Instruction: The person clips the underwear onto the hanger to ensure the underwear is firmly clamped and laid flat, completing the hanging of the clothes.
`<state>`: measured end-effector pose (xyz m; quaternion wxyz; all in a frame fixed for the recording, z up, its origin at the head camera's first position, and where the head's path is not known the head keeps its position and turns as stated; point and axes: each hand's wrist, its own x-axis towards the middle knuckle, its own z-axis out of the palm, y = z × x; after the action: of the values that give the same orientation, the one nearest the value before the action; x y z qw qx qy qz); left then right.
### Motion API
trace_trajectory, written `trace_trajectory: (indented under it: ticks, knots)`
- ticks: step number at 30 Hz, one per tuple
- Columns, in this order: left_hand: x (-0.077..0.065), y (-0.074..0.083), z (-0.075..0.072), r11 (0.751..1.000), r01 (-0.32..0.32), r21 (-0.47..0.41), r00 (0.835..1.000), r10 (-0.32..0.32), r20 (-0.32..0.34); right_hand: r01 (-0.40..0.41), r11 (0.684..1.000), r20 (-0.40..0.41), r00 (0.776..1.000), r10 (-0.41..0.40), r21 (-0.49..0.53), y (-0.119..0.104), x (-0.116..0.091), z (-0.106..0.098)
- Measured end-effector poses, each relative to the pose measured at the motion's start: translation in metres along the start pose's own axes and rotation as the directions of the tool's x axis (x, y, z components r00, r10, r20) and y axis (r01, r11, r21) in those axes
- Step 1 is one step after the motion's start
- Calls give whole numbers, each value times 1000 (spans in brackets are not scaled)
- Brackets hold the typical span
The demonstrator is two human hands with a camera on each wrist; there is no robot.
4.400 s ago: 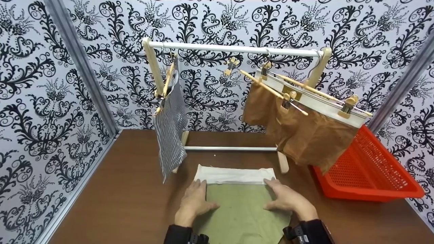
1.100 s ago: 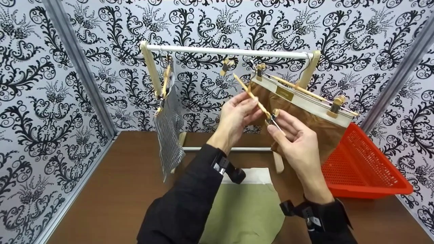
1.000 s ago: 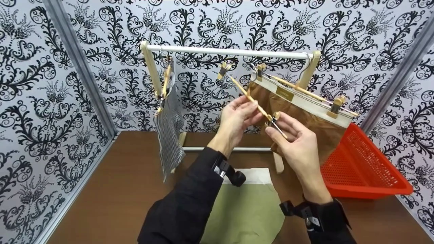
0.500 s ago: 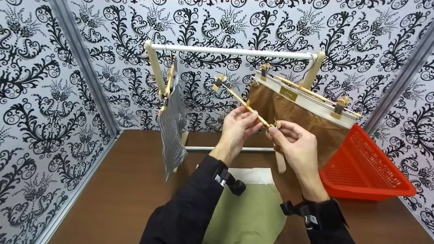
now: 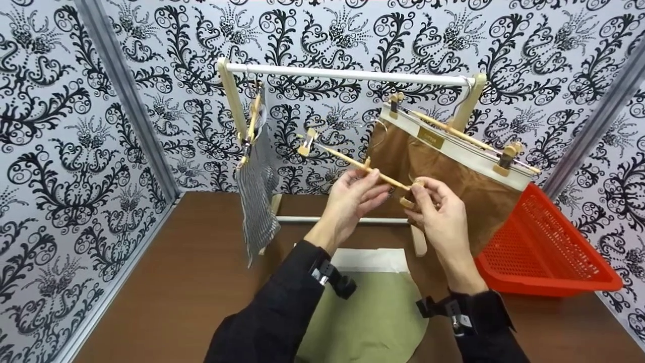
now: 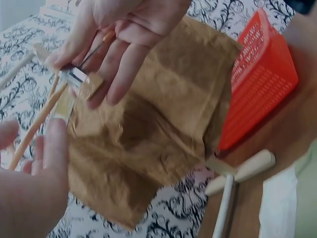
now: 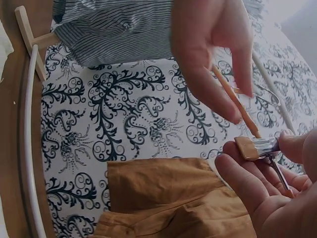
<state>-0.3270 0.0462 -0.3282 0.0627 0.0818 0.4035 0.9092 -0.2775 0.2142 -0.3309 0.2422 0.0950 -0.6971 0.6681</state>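
Observation:
A wooden clip hanger (image 5: 342, 157) is held in front of the rack, its metal hook (image 5: 381, 130) off the rail. My left hand (image 5: 350, 199) pinches the bar near its middle. At the bar's right end, my right hand (image 5: 441, 212) pinches the clip (image 7: 247, 148), seen closely in the right wrist view. The other clip (image 5: 308, 142) sits at the far left end, with no cloth in it. Below, an olive-green garment (image 5: 370, 312) with a white waistband (image 5: 378, 259) lies flat on the table, partly hidden by my left sleeve.
Brown shorts (image 5: 453, 176) hang from another clip hanger at the right of the rack (image 5: 342, 73), just behind my right hand. A striped garment (image 5: 257, 201) hangs at the left. On the table's right stands a red plastic basket (image 5: 544, 287).
Both hands have left the green garment and taken the bare hanger off the rail. Over the last second the hanger has come lower and left, its bar tilting flatter.

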Motion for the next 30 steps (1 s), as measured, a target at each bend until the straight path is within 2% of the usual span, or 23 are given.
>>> trace_trajectory:
  ticks: [2,4,9,11,15,17,21,26,30]
  knots:
    - [0,2,-14,1000,9,17,1000,-9,-8,-28,999,11,1000,28,24,3,1,-2]
    - [1,6,-30,1000,-9,15,999,10,-42,-56,997,27,998,55,52,6,2,-5]
    - [2,19,-70,991,-117,63,984,124,-124,-124,986,79,990,115,113,16,7,-14]
    - [2,24,-83,986,-145,80,975,156,-156,-157,980,111,983,143,125,22,9,-19]
    - [1,30,-101,986,-155,67,963,166,-211,-222,968,188,962,198,118,36,13,-29]
    - [1,30,-109,987,-144,69,963,156,-220,-250,961,222,950,221,114,44,14,-33]
    - [-1,26,-125,986,-86,142,968,116,-221,-304,947,261,927,270,101,59,16,-37]
    - [-4,21,-142,969,14,245,969,47,-243,-333,943,303,899,316,5,74,19,-36]
    - [-5,17,-152,953,55,299,964,27,-263,-357,933,307,883,355,-53,85,23,-33]
